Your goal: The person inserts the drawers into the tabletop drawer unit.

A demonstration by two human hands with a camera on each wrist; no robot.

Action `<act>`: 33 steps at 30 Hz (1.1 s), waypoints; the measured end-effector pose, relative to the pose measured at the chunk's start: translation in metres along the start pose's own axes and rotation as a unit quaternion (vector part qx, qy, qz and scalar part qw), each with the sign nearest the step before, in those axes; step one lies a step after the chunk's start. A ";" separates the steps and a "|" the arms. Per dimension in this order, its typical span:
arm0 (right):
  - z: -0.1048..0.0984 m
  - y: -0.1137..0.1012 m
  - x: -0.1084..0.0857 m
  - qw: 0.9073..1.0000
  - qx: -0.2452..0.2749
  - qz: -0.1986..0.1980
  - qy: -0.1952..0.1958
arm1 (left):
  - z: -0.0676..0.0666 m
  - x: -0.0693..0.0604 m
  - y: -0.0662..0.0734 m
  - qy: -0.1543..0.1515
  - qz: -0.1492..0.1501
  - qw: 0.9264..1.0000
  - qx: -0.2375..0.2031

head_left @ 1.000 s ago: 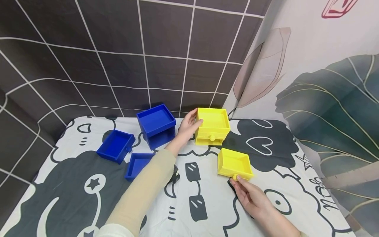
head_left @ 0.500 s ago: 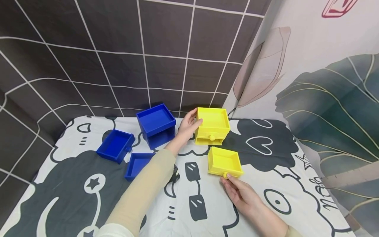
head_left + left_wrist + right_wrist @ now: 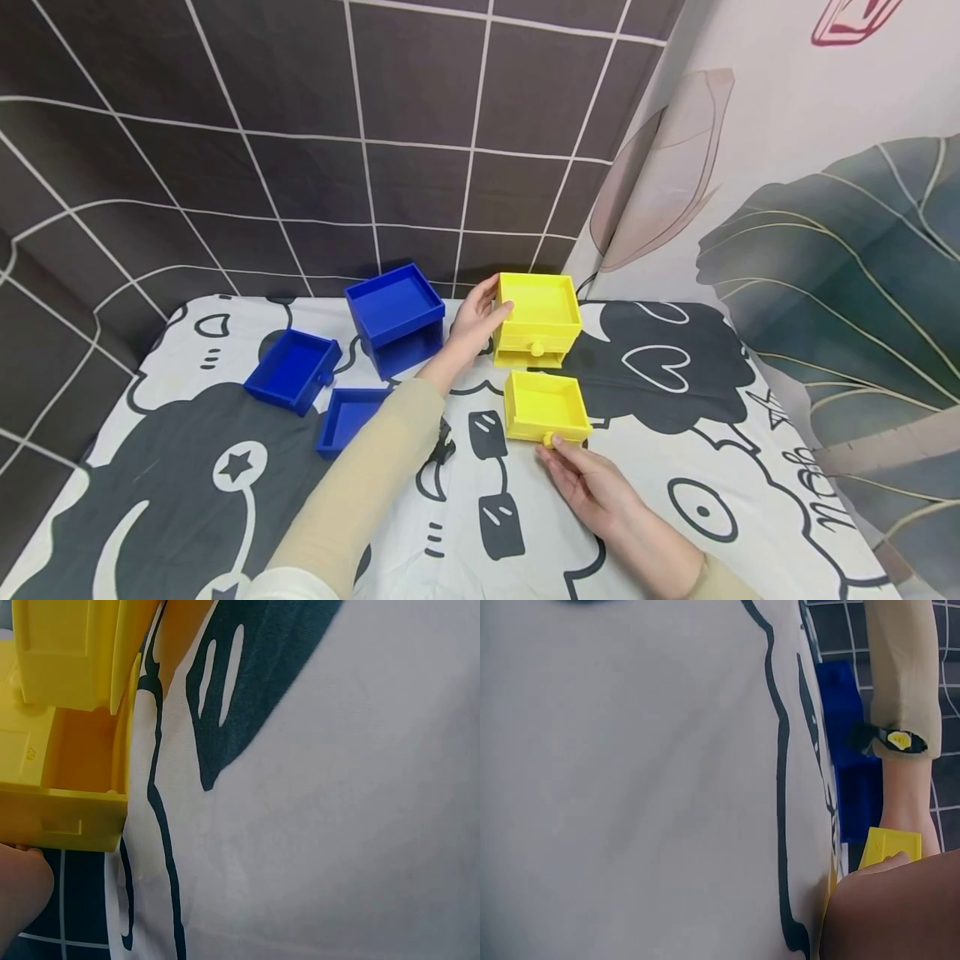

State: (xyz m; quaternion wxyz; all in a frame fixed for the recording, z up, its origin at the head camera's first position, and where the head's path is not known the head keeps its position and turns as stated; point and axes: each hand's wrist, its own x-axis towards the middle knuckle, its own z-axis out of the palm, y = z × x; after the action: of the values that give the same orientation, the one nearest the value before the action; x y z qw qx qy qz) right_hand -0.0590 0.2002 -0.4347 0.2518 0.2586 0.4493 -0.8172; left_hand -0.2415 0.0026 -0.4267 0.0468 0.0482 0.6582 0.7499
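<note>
A small yellow drawer cabinet [image 3: 537, 312] stands at the back, one drawer with a round knob in its upper slot and a hollow slot below. My left hand [image 3: 472, 323] grips its left side, the thumb by the front corner. In front of it, apart from the cabinet, a loose yellow drawer [image 3: 546, 402] is held by its front knob between thumb and fingers of my right hand [image 3: 592, 487]. The left wrist view shows the cabinet [image 3: 60, 814] with the drawer [image 3: 64, 652] near its lower slot; much of the left hand is cut off there.
Left of my left hand stands a blue cabinet [image 3: 393, 304] with a hollow front. Two blue drawers lie before it, one farther left [image 3: 292, 371] and one partly behind my left sleeve [image 3: 352, 417]. A dark tile-patterned cloth [image 3: 420, 192] hangs behind the patterned tablecloth [image 3: 540, 533].
My right hand has moved left with the yellow drawer, from right of the cabinet to in front of it. The left hand and cabinet have stayed put.
</note>
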 end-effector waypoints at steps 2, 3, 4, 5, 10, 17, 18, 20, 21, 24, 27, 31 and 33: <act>0.001 0.000 0.002 1.000 -0.004 -0.002 0.003 | 0.000 0.001 0.000 0.000 0.000 1.000 -0.001; 0.002 0.000 0.002 1.000 -0.006 -0.003 0.006 | -0.001 0.001 0.000 0.000 0.000 1.000 -0.001; 0.002 0.000 0.003 1.000 -0.008 -0.003 0.009 | -0.001 0.000 0.000 0.000 0.000 1.000 -0.001; 0.003 0.000 0.004 1.000 -0.010 -0.005 0.013 | -0.001 0.000 0.001 0.000 0.000 1.000 -0.001; 0.005 -0.002 0.009 0.999 -0.020 -0.015 0.025 | -0.002 0.000 0.000 0.001 0.001 1.000 -0.004; 0.007 -0.005 0.017 0.999 -0.036 -0.025 0.032 | -0.002 0.001 -0.001 0.001 0.006 1.000 -0.003; 0.007 -0.005 0.018 0.998 -0.037 -0.026 0.032 | -0.002 0.000 -0.001 0.001 0.007 1.000 -0.004; 0.008 -0.006 0.019 0.998 -0.039 -0.027 0.029 | -0.001 0.000 -0.001 0.000 0.007 1.000 -0.004; 0.008 -0.007 0.020 0.998 -0.039 -0.028 0.031 | -0.002 0.000 -0.002 -0.001 0.009 1.000 -0.004; 0.010 -0.008 0.022 0.998 -0.043 -0.031 0.027 | -0.001 0.000 -0.002 -0.003 0.010 1.000 -0.004; 0.012 -0.010 0.025 0.998 -0.043 -0.033 0.029 | -0.001 -0.001 -0.002 -0.003 0.010 1.000 -0.004; 0.015 -0.014 0.027 0.998 -0.036 -0.035 0.034 | 0.000 -0.001 0.000 -0.001 0.009 1.000 -0.003; 0.016 -0.015 0.027 0.998 -0.035 -0.035 0.034 | 0.000 -0.001 0.000 -0.001 0.008 1.000 -0.001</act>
State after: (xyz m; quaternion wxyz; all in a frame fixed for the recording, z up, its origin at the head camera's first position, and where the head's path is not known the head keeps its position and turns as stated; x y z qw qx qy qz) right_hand -0.0917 0.1888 -0.4360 0.2162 0.2616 0.4945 -0.8002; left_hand -0.2408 0.0029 -0.4267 0.0413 0.0541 0.6566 0.7512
